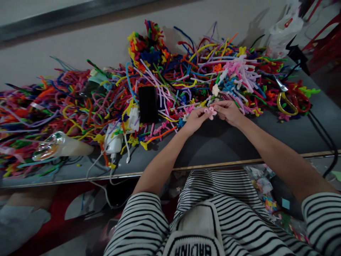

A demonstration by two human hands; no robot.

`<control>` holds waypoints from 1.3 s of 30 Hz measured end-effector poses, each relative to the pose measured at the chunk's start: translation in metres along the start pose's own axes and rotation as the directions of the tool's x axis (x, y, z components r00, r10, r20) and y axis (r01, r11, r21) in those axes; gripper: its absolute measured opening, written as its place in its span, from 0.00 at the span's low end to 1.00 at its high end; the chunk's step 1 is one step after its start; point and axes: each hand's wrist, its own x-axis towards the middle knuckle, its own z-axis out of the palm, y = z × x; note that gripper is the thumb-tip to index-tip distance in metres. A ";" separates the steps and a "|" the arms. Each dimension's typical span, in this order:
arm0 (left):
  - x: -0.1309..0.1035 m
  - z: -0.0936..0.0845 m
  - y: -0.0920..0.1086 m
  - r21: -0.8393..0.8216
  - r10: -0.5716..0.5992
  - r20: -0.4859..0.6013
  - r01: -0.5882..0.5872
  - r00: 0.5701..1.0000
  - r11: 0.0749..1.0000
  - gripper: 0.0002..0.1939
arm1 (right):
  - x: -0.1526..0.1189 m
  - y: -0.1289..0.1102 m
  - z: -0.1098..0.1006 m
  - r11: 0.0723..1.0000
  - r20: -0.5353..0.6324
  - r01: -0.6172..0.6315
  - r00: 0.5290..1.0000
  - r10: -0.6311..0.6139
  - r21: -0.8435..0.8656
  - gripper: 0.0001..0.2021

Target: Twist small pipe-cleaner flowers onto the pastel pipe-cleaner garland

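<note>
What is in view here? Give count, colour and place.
table: one, grey, centre
fuzzy stems: uncounted, many colours, heaped on table
flower: one, pink, front centre, held
phone: one, black, left of flower
scissors: one, yellow, red handles, right
plastic container: one, translucent, pale contents, left
charger-like block: one, white, left of phone
plastic bag: one, whitish, back right
chair: count unclear, red, far right
wrappers: several, mixed, below right
striped clothing: black, white, bottom
left grip: one, bare, on flower
right grip: one, bare, on flower

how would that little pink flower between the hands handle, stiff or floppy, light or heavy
The pink flower probably flexes but keeps shape, since its looped petals stand out. It looks light, pinched only by fingertips of the left hand and right hand.
</note>
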 end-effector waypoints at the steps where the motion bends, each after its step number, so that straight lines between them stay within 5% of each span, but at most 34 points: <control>1: 0.000 0.000 0.000 -0.004 0.003 0.018 -0.003 1.000 1.000 0.22 | 0.000 0.001 -0.001 1.000 0.013 -0.013 1.000 0.013 -0.001 0.22; 8: -0.003 0.000 0.005 0.040 0.007 0.069 -0.010 0.998 0.999 0.22 | 0.001 -0.002 -0.002 0.999 0.111 -0.049 0.993 0.050 -0.017 0.20; 19: -0.002 0.001 -0.001 0.055 -0.022 0.041 0.020 0.999 0.998 0.22 | -0.001 -0.001 0.003 0.999 0.096 -0.048 0.994 0.049 -0.011 0.24; 32: 0.004 -0.001 -0.008 -0.119 -0.070 -0.239 0.042 0.968 0.992 0.18 | -0.001 -0.001 0.003 0.996 -0.068 0.043 0.997 -0.048 -0.073 0.21; 39: 0.000 0.002 -0.003 -0.118 -0.087 -0.106 0.075 0.991 0.990 0.20 | 0.000 0.001 0.000 0.997 -0.052 0.068 0.996 -0.070 -0.042 0.22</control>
